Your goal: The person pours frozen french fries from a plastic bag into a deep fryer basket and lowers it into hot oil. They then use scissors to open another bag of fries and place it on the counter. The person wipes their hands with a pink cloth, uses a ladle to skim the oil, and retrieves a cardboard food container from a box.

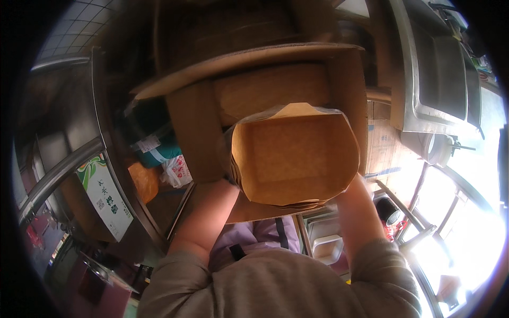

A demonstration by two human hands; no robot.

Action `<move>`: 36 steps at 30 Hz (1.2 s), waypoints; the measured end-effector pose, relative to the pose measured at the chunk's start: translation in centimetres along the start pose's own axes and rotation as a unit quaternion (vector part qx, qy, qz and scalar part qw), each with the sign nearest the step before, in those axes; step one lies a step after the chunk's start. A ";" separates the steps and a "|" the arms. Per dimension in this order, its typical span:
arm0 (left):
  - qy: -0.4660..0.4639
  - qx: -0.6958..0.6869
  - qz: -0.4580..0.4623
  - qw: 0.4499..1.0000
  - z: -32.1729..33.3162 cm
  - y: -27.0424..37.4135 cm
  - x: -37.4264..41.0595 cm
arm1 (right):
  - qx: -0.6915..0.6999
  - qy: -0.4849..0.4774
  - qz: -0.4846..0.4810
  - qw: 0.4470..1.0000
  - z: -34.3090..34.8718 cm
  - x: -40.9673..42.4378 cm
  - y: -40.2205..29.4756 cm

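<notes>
A nested stack of brown kraft paper food trays (292,155) faces me, its topmost tray showing a bare inside. Clear plastic film clings around part of the stack's rim. My left hand (228,185) grips it from the lower left and my right hand (355,186) from the lower right. The fingers of both are hidden behind the stack. Below and around it stands an opened cardboard carton (195,135), with its far flap (246,67) raised. Another brown paper bundle (274,89) lies in the carton's far side.
A stainless steel sink (437,75) is at the upper right, above a printed cardboard box (383,147). On the left are a metal rack rail (59,179), a printed white-and-green box (105,198), an orange bag (143,183) and a white plastic bag (177,171). White plastic containers (328,248) sit at lower right.
</notes>
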State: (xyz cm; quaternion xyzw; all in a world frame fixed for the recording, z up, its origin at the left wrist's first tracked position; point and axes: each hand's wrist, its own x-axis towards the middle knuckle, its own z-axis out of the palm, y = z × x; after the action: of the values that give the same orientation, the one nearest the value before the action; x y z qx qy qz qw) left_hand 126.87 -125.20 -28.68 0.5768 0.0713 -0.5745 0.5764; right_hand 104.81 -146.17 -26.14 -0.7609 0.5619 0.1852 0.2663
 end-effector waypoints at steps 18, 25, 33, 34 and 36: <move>-0.011 -0.005 -0.029 0.999 1.9 -3.2 0.7 | -0.020 -0.039 -0.006 0.999 -2.1 -3.3 3.1; -0.007 -0.015 -0.037 0.999 1.7 -3.1 -0.4 | -0.033 -0.050 0.007 0.998 -0.6 -2.5 2.8; -0.002 -0.002 -0.039 0.999 1.2 -5.1 2.3 | -0.047 -0.064 0.014 0.997 1.0 -1.6 2.8; -0.003 -0.001 -0.038 0.999 1.1 -5.3 2.8 | -0.050 -0.065 0.016 0.996 1.2 -1.5 2.8; -0.002 0.001 -0.037 0.999 0.8 -5.9 3.8 | -0.053 -0.067 0.018 0.996 1.7 -1.1 2.9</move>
State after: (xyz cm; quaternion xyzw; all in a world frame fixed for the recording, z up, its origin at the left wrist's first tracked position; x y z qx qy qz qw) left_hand 123.26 -126.09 -34.63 0.5736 0.0909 -0.5967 0.5538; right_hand 101.76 -145.00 -27.42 -0.7498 0.5456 0.2701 0.2592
